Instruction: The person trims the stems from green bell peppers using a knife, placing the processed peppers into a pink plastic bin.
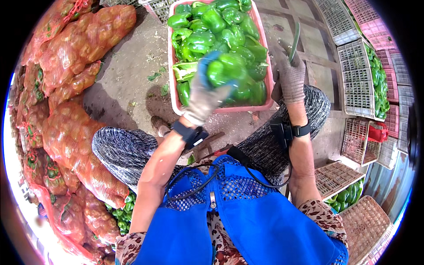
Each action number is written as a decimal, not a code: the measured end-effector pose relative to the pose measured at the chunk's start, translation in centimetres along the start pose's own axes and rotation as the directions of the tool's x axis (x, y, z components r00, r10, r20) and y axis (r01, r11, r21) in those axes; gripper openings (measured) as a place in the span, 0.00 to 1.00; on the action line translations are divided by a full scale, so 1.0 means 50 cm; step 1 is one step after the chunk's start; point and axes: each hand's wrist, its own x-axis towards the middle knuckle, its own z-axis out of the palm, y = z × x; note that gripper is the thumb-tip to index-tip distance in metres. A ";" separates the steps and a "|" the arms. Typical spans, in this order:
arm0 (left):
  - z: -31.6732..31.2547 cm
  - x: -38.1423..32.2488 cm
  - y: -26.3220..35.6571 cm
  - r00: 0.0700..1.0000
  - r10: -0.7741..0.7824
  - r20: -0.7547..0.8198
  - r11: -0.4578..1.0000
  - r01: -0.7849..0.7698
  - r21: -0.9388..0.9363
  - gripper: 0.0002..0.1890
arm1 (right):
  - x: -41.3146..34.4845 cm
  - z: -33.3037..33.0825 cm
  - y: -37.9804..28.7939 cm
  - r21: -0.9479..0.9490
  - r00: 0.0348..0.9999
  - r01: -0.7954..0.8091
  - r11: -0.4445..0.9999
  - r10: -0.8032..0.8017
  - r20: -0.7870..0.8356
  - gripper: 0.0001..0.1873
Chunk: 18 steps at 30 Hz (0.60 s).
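Note:
My left hand (208, 89), in a grey work glove with blue fingers, is closed around a green bell pepper (226, 70). Both are blurred by motion, just above a pink plastic crate (222, 109). Green bell peppers (212, 20) fill that crate, some of them split or cut open. To the right of the crate, my right hand (291, 76), also gloved, grips a slim, slightly curved knife-like tool (294, 41) that points away from me. The lower part of this tool is hidden in the fist.
Red mesh sacks (76, 145) of produce are piled on my left, with loose green peppers (124, 212) beside them. Stacked plastic crates (357, 79) line the right, some holding peppers. A wooden slatted frame (318, 59) lies on the floor, beyond my right knee.

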 end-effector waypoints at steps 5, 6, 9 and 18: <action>0.040 -0.011 -0.068 0.780 -0.123 0.614 0.374 -0.537 0.756 0.42 | -0.007 -0.021 -0.001 0.018 0.996 -0.067 0.998 0.068 -0.052 0.22; 0.040 -0.020 -0.075 0.793 -0.067 0.605 0.366 -0.545 0.754 0.43 | -0.009 -0.026 -0.001 0.014 0.996 -0.065 0.998 0.065 -0.067 0.22; 0.040 -0.050 -0.089 0.837 -0.041 0.545 0.299 -0.511 0.806 0.42 | -0.009 -0.033 0.000 0.062 0.994 -0.096 0.993 0.099 -0.054 0.22; 0.072 -0.050 -0.168 0.768 0.048 0.639 0.145 -0.638 0.756 0.28 | -0.018 -0.020 -0.023 0.066 0.993 -0.116 0.991 0.117 -0.015 0.20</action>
